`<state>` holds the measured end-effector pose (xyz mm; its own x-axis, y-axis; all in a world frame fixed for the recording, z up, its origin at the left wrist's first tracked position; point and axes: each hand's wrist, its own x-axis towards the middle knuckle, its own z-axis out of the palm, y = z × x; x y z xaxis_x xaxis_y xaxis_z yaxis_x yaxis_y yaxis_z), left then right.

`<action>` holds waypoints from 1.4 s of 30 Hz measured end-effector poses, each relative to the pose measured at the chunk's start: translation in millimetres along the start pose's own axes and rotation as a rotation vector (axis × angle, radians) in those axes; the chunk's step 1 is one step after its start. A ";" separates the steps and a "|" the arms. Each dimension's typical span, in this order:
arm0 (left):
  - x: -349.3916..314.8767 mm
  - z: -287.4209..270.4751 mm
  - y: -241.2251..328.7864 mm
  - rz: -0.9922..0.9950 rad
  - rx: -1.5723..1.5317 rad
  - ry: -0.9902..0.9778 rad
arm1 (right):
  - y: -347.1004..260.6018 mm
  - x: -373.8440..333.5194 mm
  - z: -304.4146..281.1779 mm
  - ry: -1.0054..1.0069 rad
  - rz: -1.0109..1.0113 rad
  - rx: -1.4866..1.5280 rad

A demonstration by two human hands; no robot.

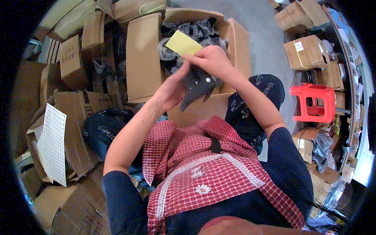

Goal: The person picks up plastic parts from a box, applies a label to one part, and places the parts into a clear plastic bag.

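Cartons (71, 62) crowd the left side of the open box (143, 58), and grey floor (260, 43) runs along its right. From my end of the link I look down past a red checked apron (207, 176), on the near side of the open box, at two hands working over the open box's near part. Left hand (175, 91) is closed on the dark piece (197, 84), thumb against its upper edge. Right hand (214, 60) is drawn narrow, its fingertips meeting the left thumb; it seems to pinch the yellow card (183, 42), which lies over the open box's contents as I see it.

I judge the step in hand to be close fingertip work at the dark piece's upper edge. What I would want for the next move is a firm left hold and a fine right pinch.

My count: one dark piece held, with one pale stud (208, 80) clearly visible; one yellow card; one red stool (313, 103), right of the open box; one white printed sheet (54, 145), left of it and nearer. Black wrapped items (192, 29) inside are too tangled for me to count, as are the cartons.
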<state>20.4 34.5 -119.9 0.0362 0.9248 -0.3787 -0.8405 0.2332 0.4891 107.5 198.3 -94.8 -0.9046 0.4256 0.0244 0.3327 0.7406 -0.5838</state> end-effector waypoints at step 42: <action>46.0 -79.2 14.5 0.283 0.418 0.589 | 97.8 4.2 13.2 0.290 0.086 0.744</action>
<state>-33.0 56.6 -192.5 -0.5413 0.6809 -0.4933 -0.4966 0.2145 0.8411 132.7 265.8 -162.5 -0.7446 0.6592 0.1046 0.0414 0.2019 -0.9785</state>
